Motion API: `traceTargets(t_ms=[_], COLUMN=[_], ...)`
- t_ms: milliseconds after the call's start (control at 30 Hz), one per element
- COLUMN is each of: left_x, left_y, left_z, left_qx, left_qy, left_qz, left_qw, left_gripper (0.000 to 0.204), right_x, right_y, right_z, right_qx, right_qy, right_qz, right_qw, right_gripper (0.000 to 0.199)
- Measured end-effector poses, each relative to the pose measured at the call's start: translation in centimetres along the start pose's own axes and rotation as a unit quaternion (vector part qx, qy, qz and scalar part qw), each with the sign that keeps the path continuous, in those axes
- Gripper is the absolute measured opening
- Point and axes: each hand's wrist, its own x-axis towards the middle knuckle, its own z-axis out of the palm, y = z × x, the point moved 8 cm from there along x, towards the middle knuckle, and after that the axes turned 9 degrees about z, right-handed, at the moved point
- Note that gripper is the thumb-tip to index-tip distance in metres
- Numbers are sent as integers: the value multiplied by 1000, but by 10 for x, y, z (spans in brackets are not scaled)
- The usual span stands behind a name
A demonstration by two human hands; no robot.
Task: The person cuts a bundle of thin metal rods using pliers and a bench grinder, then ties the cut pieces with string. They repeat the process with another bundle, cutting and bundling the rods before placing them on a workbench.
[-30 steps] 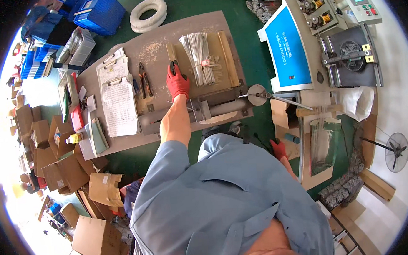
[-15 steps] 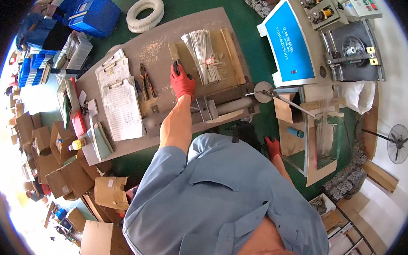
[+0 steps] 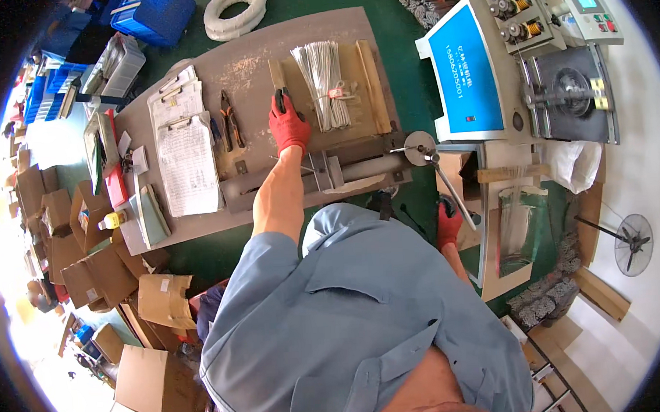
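My left hand (image 3: 289, 125), in a red glove with dark fingertips, rests on the worktable with its fingers stretched forward at the near end of a thin wooden strip (image 3: 276, 74). To its right lies a bundle of thin pale rods (image 3: 323, 85), tied near its lower end. A pair of pliers (image 3: 230, 122) is to its left. My right hand (image 3: 449, 224), also red-gloved, hangs low right of the table, close beside a long metal lever (image 3: 456, 193) on a round disc (image 3: 420, 149). Its fingers are partly hidden, and I cannot tell whether they grip the lever.
Clipboards with paper sheets (image 3: 188, 164) cover the table's left part. A metal fixture (image 3: 328, 173) runs along its near edge. At the right stand a machine with a blue panel (image 3: 468, 75) and a fan (image 3: 634, 244). Cardboard boxes (image 3: 150, 379) crowd the lower left.
The lever has swung downward, toward my body. My right hand has risen slightly and come close to it. My left hand stays at the wooden strip.
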Motion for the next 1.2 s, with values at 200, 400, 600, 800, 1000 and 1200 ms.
traceTargets(t_ms=[200, 400, 600, 800, 1000, 1200], left_x=[2, 2, 2, 2, 2, 2], left_y=[0, 0, -3, -1, 1, -2], left_z=[1, 1, 6, 4, 1, 4], left_qx=[-1, -8, 1, 4, 4, 2], left_qy=[-15, -13, -12, -8, -1, 4], left_qz=[-10, -12, -4, -6, 0, -1], left_qw=[1000, 1000, 1000, 1000, 1000, 1000], left_gripper=[75, 77, 77, 74, 74, 77], right_x=[11, 6, 6, 4, 8, 13], right_y=[-3, -20, -38, -58, -71, -76], right_z=[8, 0, -8, -11, -18, -16], right_qx=[-19, 24, 72, 99, 68, 111], right_qy=[18, 49, 57, 83, 106, 99], right_qz=[-74, -77, -22, -55, -54, -71], right_qw=[997, 996, 996, 990, 991, 986], right_gripper=[43, 21, 29, 28, 30, 32])
